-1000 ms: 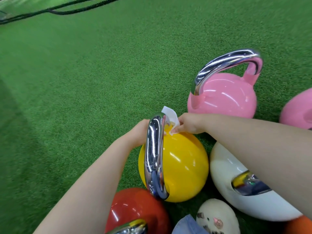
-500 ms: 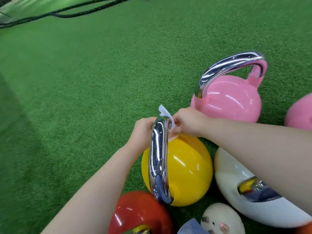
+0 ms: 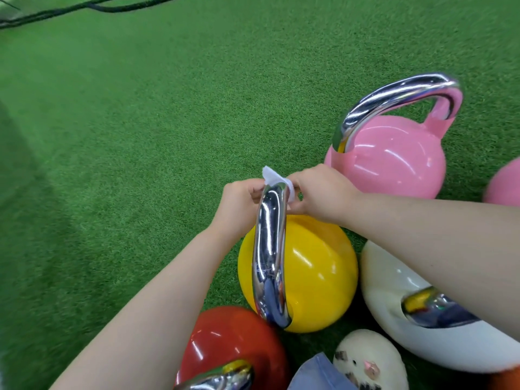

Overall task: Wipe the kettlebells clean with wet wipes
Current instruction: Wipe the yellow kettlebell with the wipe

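A yellow kettlebell (image 3: 312, 271) with a chrome handle (image 3: 270, 254) stands on the green turf. A white wet wipe (image 3: 274, 178) is wrapped over the far top of that handle. My left hand (image 3: 240, 205) pinches the wipe from the left side of the handle. My right hand (image 3: 320, 192) grips the wipe from the right side. Around it stand a pink kettlebell (image 3: 394, 156), a white kettlebell (image 3: 394, 282) and a red kettlebell (image 3: 233, 339).
A second pink kettlebell (image 3: 506, 182) shows at the right edge. A cream slipper with a face (image 3: 368, 358) and blue cloth (image 3: 318, 372) lie at the bottom. Black ropes (image 3: 84, 7) cross the turf far back. Open turf (image 3: 140, 136) stretches left and ahead.
Both hands have risen from the yellow ball's top to the far top bend of the chrome handle, carrying the wipe with them. The left hand has closed in on the wipe.
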### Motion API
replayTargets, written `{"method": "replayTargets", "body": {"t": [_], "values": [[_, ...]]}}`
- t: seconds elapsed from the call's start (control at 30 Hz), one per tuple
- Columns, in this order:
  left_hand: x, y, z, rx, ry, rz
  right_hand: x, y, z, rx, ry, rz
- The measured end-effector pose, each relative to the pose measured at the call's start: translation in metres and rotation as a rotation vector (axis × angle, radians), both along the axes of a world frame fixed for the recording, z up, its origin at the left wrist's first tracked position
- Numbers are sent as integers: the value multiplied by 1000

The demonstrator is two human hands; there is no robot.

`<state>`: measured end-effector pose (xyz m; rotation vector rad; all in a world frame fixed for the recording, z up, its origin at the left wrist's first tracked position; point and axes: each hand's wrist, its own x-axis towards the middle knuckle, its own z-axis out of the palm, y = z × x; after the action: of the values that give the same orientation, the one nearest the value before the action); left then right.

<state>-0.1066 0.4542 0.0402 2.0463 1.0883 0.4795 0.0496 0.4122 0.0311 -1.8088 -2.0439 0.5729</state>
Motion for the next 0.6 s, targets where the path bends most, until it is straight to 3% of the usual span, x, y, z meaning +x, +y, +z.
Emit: {"method": "replayTargets", "body": {"t": [0.17,0.27,0.43,0.53,0.6], "values": [[2,0,-18,-188,79,69,-5,1,-12,-279,103,-118],[3,-4,-13,-152,68,54,-9,-1,-5,-304,71,-125],[-5,-4,4,192,10,-42,-8,-6,24,-55,-114,-71],[-13,-9,12,517,99,-71,-10,-13,30,171,-215,-35],[-20,-13,16,752,146,-131,-13,-24,33,276,-175,24]]}}
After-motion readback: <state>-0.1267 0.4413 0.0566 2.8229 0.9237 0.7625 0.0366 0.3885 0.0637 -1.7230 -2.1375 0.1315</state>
